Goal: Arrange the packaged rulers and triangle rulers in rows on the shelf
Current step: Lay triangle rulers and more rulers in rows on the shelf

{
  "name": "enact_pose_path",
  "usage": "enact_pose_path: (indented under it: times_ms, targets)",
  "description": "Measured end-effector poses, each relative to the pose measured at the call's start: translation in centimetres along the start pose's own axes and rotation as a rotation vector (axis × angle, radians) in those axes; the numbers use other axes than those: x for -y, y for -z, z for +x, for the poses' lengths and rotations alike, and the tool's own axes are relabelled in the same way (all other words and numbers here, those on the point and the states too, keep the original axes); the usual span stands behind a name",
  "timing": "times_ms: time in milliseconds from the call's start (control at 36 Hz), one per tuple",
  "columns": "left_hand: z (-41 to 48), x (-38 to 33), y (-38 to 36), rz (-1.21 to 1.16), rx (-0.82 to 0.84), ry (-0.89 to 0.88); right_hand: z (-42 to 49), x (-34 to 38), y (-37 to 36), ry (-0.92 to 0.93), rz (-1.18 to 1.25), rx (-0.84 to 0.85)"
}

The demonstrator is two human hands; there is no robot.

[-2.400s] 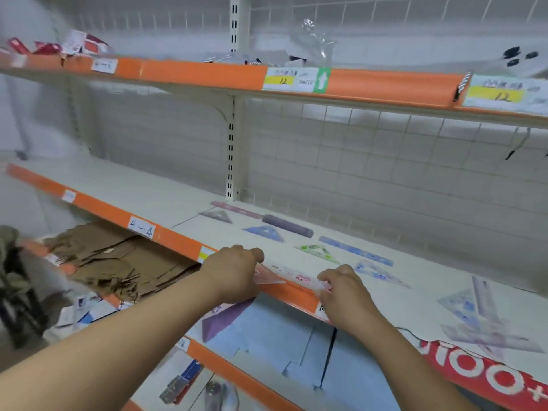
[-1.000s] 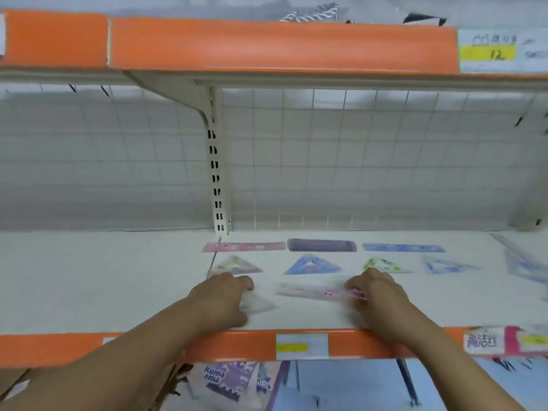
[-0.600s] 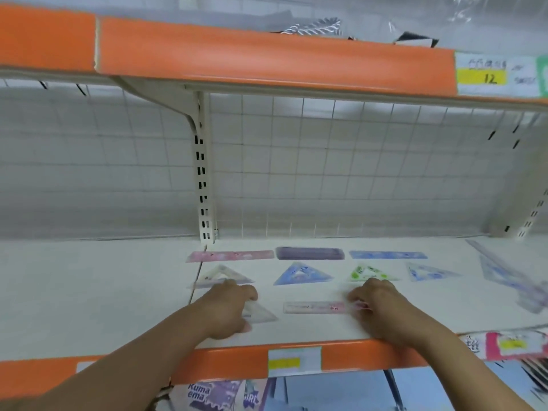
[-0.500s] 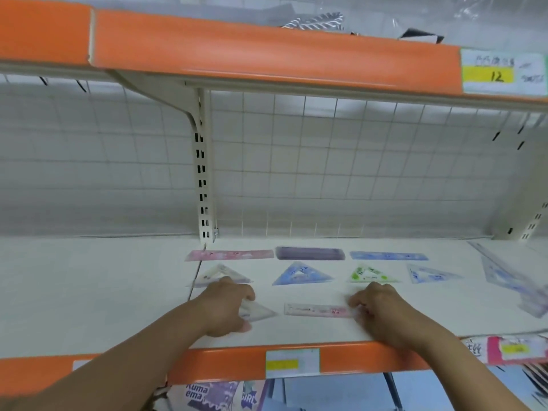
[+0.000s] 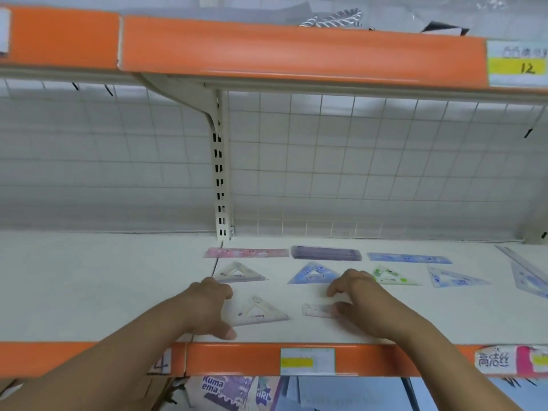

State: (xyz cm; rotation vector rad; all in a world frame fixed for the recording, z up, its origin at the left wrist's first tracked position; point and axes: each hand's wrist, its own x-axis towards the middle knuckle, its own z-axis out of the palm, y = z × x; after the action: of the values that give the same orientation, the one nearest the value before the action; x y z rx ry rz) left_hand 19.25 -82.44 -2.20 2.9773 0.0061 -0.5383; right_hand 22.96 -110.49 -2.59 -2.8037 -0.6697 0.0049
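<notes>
Orange-lipped shelf [image 5: 237, 358], white deck, and the person is building a third row along the front, lower centre of the frame. Their left hand [image 5: 207, 307] is lying loose and spread, thumb out toward the shelf's edge and fingers just beside the left corner of the front triangle [image 5: 258, 311]. It isn't gripping anything. The right hand [image 5: 361, 298] is sitting over the right end of the front ruler [image 5: 317, 310], with the thumb on it and the fingers hanging loosely curled above. Honestly can't tell if it's pinching the ruler or just nudging it, since that end is hiding under the hand.

My read: they're squaring these two up against the rows behind. The next move is probably letting go and reaching for the loose pile [image 5: 527, 275] at the right edge of the frame, then laying another piece flat to the ruler's right, in line.

Both front pieces are see-through plastic with faint print and are nearly vanishing against the white. They're lying flat, near each other but apart. Behind them the row of triangles [image 5: 314, 274] and the back rulers [image 5: 326, 253] in pink, purple and blue are looking tidy.
</notes>
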Motion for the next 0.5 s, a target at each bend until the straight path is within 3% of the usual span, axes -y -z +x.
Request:
enact_pose_path:
  times_ms: [250,500]
  targets:
    - [-2.5,3.7,-0.6,-0.060,-0.048,0.114,2.6,5.7,-2.7,0.200,0.036,0.033]
    - [-2.1,3.6,-1.3,-0.061,-0.088,0.166,4.1,9.2,-4.8,0.227,0.017,0.041]
